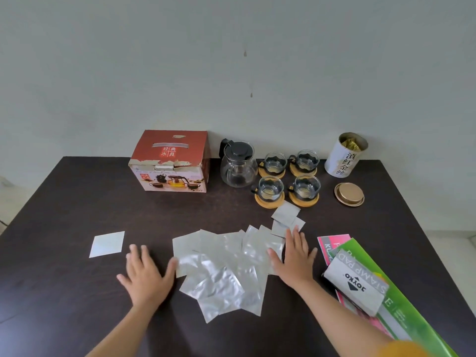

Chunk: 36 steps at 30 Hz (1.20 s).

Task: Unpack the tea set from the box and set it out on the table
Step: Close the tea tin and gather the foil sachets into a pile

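A red tea-set box stands shut at the back of the dark table. Right of it sit a glass teapot with a black lid and several glass cups on round wooden coasters. A spread of silver foil pouches lies in front of me. My left hand rests flat on the table with fingers apart, its thumb touching the pile's left edge. My right hand lies flat, fingers spread, on the pile's right edge. Neither hand holds anything.
An open white tea tin stands at the back right with its gold lid lying in front of it. A grey stamp pad box sits on green and pink folders at the right. One pale square packet lies left.
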Each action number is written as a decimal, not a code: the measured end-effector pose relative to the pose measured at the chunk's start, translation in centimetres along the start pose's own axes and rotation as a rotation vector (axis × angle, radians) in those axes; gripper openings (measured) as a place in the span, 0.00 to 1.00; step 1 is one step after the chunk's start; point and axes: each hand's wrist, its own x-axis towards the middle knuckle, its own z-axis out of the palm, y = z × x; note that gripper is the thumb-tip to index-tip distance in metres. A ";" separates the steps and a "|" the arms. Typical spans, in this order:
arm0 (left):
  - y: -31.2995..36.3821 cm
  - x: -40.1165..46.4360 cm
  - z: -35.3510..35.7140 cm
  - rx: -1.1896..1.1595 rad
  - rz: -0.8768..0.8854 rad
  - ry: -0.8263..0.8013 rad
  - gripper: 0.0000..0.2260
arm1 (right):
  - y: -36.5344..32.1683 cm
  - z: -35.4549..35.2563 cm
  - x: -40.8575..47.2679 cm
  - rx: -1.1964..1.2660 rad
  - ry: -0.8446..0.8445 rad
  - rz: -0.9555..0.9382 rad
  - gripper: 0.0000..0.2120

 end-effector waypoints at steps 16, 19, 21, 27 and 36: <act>3.3 -3.1 1.4 -0.143 0.084 0.005 0.39 | -1.7 3.1 -1.2 -0.038 0.090 -0.111 0.37; 4.4 -5.2 1.8 -0.271 0.155 -0.029 0.39 | -2.6 4.0 -2.6 0.022 0.110 -0.147 0.37; 4.6 -6.1 1.5 -0.389 0.181 -0.035 0.40 | -2.8 4.2 -3.2 0.088 0.122 -0.174 0.38; 1.7 -7.4 1.3 -0.272 0.252 -0.004 0.46 | -2.4 6.3 -8.4 0.069 0.050 -0.270 0.47; -0.5 -11.8 2.1 -0.081 0.328 -0.138 0.43 | -6.1 7.0 -9.3 0.047 -0.009 -0.419 0.37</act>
